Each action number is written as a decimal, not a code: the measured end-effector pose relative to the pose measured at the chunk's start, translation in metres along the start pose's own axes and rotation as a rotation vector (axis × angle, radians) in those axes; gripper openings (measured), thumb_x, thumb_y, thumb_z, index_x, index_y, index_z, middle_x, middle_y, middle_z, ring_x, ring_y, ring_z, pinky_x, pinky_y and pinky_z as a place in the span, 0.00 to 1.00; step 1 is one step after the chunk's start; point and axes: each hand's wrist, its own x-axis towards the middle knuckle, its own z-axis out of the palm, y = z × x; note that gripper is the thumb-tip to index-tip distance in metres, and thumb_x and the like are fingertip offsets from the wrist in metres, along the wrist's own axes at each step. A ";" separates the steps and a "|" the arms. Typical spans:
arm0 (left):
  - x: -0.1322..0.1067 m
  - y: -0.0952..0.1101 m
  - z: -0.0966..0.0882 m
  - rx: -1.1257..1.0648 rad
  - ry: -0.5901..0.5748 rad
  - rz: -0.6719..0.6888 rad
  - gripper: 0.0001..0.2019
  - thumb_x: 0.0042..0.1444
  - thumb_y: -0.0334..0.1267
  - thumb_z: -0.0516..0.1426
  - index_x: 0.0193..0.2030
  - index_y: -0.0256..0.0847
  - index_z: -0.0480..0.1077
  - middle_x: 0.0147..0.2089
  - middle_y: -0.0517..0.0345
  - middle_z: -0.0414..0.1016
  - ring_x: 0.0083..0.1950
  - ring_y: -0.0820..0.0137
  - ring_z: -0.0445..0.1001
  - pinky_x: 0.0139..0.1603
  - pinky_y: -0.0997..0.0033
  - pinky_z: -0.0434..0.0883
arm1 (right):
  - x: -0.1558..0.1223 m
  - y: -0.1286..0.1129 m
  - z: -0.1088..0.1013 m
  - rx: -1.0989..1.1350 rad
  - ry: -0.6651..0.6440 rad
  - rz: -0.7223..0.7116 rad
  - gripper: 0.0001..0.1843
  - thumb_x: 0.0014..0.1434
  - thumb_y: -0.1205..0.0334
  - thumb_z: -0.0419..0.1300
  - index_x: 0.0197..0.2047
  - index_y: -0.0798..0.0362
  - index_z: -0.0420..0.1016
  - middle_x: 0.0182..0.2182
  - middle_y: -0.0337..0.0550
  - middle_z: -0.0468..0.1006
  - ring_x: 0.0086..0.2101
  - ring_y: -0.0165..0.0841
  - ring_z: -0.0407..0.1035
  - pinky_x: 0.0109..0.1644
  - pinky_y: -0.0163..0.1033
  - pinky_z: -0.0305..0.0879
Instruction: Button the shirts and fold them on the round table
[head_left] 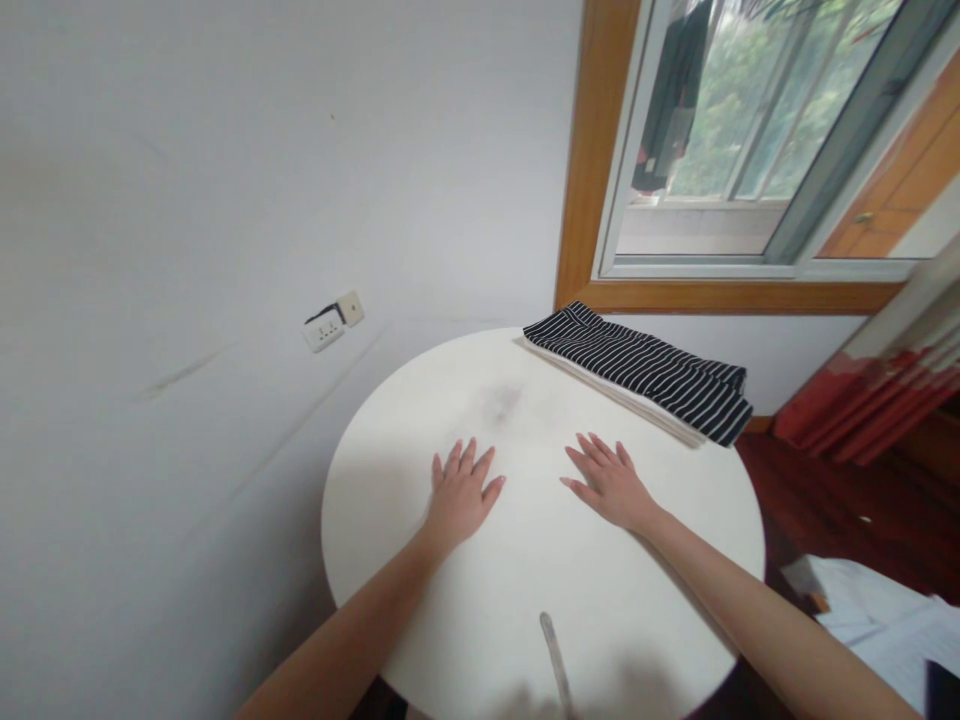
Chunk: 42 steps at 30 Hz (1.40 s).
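My left hand [459, 494] lies flat on the round white table [517, 560], palm down, fingers spread. To the right, my right hand [604, 482] rests the same way, its fingers apart and nothing in it. Beyond the right hand, at the table's back right edge, lies a folded black cloth with white stripes [645, 370]. A pale folded cloth [615, 388] shows beneath it. Neither hand touches the cloths. At the near edge of the table is a thin greyish strip [555, 660], whose kind I cannot make out.
A white wall [225, 180] with a socket [325, 330] borders the table on the left. Behind the cloths is a wood-framed window [720, 296]. A red and white curtain [847, 400] hangs at right, and white papers [885, 620] lie at lower right.
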 end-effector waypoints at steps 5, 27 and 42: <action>0.000 0.000 0.001 -0.001 0.004 -0.009 0.27 0.64 0.55 0.41 0.66 0.51 0.58 0.70 0.51 0.53 0.71 0.53 0.48 0.66 0.39 0.48 | -0.001 0.000 0.000 -0.004 0.008 -0.007 0.32 0.64 0.38 0.42 0.66 0.43 0.58 0.67 0.45 0.53 0.66 0.44 0.44 0.65 0.60 0.41; 0.001 -0.001 0.001 -0.002 0.013 0.006 0.27 0.64 0.54 0.42 0.66 0.49 0.58 0.70 0.49 0.53 0.70 0.52 0.49 0.65 0.38 0.48 | -0.001 0.001 0.001 0.024 0.011 -0.010 0.32 0.64 0.38 0.42 0.66 0.43 0.58 0.67 0.45 0.52 0.66 0.44 0.44 0.65 0.62 0.40; 0.018 0.001 -0.017 0.040 0.021 0.067 0.25 0.64 0.53 0.43 0.60 0.46 0.66 0.64 0.46 0.65 0.65 0.52 0.58 0.65 0.39 0.47 | 0.006 0.015 -0.014 0.110 0.072 -0.010 0.25 0.66 0.46 0.44 0.61 0.45 0.67 0.63 0.46 0.61 0.63 0.43 0.53 0.63 0.57 0.50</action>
